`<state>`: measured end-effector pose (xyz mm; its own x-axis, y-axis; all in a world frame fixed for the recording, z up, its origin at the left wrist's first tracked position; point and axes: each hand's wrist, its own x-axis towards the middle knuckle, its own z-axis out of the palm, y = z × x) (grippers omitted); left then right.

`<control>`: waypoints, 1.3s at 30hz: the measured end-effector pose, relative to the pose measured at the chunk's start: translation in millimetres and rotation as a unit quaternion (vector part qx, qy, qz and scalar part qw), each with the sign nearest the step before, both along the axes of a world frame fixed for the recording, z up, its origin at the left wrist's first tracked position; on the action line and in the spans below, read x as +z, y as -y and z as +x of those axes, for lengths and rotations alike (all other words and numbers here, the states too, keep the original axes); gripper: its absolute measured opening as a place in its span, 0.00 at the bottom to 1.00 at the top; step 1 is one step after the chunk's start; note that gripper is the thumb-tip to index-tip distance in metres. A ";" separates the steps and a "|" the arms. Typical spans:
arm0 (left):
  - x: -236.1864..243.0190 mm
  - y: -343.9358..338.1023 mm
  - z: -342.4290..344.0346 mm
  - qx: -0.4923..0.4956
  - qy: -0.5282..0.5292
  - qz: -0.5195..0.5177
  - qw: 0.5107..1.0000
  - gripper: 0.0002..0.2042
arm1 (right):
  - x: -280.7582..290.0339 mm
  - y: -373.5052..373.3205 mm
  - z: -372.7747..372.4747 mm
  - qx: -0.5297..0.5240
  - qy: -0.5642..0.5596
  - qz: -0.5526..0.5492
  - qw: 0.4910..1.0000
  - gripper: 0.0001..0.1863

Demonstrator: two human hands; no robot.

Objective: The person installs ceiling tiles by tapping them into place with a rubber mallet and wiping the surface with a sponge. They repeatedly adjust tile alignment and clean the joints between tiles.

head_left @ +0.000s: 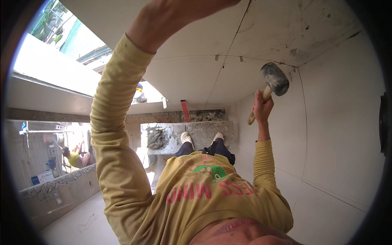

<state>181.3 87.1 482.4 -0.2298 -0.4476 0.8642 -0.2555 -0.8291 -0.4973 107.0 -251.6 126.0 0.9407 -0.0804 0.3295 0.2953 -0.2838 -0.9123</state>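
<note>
My right hand (262,107) is closed around the wooden handle of a rubber mallet (275,79). Its black, dusty head points upward beside the large pale wall tiles (183,81). My left arm reaches up across the view, and my left hand (179,14) is at the top edge, close to the upper tiles. The frame cuts off its fingers, and whether the palm touches the tile cannot be made out. Small grey clips (217,57) stick out of the tile joint between the hands.
My feet stand on a narrow grey platform (204,130) with a heap of wet mortar (156,139) on its left. Behind it a red straight tool (185,110) leans upright. A paint-like bucket (140,94) sits at the opening. Another person (75,158) is beyond the low wall at left.
</note>
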 end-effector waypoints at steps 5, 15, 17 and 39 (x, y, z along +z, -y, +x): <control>-280.2 -31.6 -199.0 0.052 -0.489 -0.269 0.829 0.31 | -162.0 15.8 -112.1 0.149 -0.275 -0.270 0.911 0.22; -613.6 55.4 -525.9 0.316 -0.437 -0.806 0.243 0.21 | -313.5 -69.4 -115.0 0.460 -0.325 -0.510 0.650 0.22; -657.0 76.9 -545.8 0.333 -0.441 -0.811 0.193 0.21 | -356.3 -107.5 -107.2 0.488 -0.293 -0.560 0.602 0.21; -952.7 -513.1 -170.0 0.246 -0.600 -0.590 0.481 0.20 | -839.2 -249.5 -143.8 0.481 -0.218 -0.577 0.623 0.25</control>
